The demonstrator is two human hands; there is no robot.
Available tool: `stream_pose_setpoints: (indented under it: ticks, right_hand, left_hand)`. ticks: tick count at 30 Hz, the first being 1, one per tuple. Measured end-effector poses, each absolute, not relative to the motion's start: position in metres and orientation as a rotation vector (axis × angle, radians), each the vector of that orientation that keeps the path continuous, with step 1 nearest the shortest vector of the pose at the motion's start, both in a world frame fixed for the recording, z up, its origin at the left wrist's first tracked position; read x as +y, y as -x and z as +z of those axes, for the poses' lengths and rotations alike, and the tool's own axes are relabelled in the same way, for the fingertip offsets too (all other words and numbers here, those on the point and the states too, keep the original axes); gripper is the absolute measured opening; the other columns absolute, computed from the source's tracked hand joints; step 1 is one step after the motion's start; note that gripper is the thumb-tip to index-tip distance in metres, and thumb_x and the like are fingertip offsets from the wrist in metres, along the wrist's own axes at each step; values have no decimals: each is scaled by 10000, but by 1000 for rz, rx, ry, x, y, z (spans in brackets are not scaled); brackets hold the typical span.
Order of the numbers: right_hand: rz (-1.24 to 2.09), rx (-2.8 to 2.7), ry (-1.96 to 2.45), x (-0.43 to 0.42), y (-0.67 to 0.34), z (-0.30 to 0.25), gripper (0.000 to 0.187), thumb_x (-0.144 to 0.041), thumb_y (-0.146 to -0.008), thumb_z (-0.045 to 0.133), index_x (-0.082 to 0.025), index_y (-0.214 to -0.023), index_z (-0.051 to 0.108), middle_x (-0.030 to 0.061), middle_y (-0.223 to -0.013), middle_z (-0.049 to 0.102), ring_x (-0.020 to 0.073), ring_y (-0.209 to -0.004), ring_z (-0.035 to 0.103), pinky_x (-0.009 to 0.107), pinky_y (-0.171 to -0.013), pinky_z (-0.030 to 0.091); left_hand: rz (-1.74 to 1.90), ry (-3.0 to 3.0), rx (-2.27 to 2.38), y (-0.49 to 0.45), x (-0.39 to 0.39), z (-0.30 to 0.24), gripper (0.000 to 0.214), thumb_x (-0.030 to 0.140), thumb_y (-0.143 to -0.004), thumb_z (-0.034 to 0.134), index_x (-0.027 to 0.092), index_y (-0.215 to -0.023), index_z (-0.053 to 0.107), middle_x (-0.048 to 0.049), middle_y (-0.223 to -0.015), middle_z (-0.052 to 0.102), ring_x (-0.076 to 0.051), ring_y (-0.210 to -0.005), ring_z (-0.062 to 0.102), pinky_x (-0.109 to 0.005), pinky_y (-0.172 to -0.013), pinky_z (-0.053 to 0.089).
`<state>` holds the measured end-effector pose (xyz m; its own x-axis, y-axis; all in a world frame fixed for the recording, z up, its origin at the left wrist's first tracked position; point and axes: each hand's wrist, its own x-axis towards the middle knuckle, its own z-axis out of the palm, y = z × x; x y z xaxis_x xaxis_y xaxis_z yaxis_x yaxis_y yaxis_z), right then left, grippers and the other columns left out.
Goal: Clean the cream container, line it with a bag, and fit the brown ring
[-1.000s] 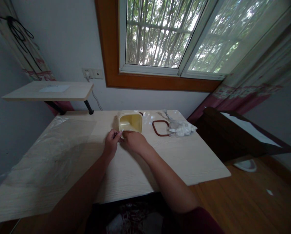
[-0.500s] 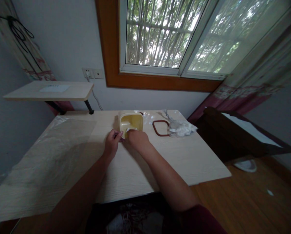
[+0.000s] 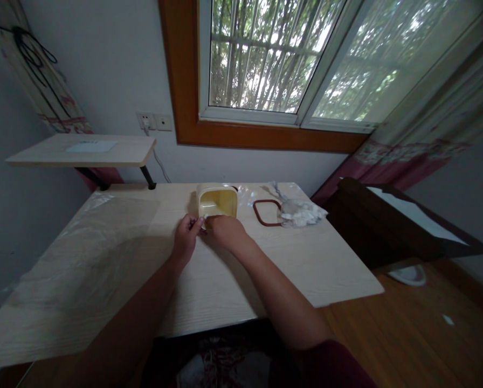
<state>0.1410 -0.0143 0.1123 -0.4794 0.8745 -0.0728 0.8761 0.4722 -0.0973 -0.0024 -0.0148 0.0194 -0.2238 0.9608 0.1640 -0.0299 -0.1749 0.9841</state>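
Wood-grain surface (image 3: 290, 269) under window (image 3: 266, 59). Cream plastic container (image 3: 217, 202), squarish, open side up, straight ahead of my hands. Right hand (image 3: 227, 231) nearer, curled against its near wall, grip unclear. Left hand (image 3: 186, 237) just left, fingers pinching small white scrap (image 3: 204, 217). Dark red rubber gasket (image 3: 267, 213) to container's right.

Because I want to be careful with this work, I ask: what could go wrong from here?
The yellow plastic container stands loose on the table, with only the right hand at its near edge, so it might slide or tip. The small white piece pinched by the left hand is tiny and could drop. The brown seal ring lies right by the crumpled plastic, so it may get dragged along.
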Motion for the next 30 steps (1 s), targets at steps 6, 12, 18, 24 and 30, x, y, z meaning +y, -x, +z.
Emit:
stream_pose_setpoints:
  ticks: [6,12,18,24,30]
  right_hand:
    - [-120,2568,-1649,-13,-142,113,379,-262,-1033,390,-89,-1182,693,234,-1121,729,305,-1031,725,391,-848,570]
    - [-110,2520,-1635,-11,-140,114,393,-316,-1033,431,-55,-1197,675,283,-1152,704,309,-1082,710,389,-891,560]
    - [-95,2647,-1577,-5,-139,109,349,-277,-1015,441,-92,-1122,717,204,-1063,751,317,-985,737,377,-808,577]
    - [-159,2668,-1531,0,-137,107,377,-374,-1018,471,-126,-1169,712,192,-1114,748,298,-1038,724,344,-865,551]
    - [-128,2654,-1534,3,-137,104,411,-406,-1033,436,-132,-1178,706,190,-1104,748,301,-1019,728,348,-848,554]
  left_hand:
    - [1509,-1162,1242,1,-15,19,363,515,-801,715,201,-785,534,35,-644,606,-151,-570,644,-278,-590,562]
    - [1505,-1142,1239,0,-15,21,373,516,-791,718,197,-778,526,34,-627,616,-145,-541,639,-274,-581,561]
    - [1520,-1149,1230,1,-14,18,370,517,-790,721,197,-773,536,36,-629,610,-148,-544,641,-269,-569,549]
    - [1512,-1154,1230,3,-13,17,336,486,-808,710,195,-794,543,32,-626,625,-148,-544,641,-265,-582,539]
    - [1498,-1140,1205,2,-15,21,323,471,-804,708,196,-788,538,33,-625,621,-146,-544,639,-270,-589,545]
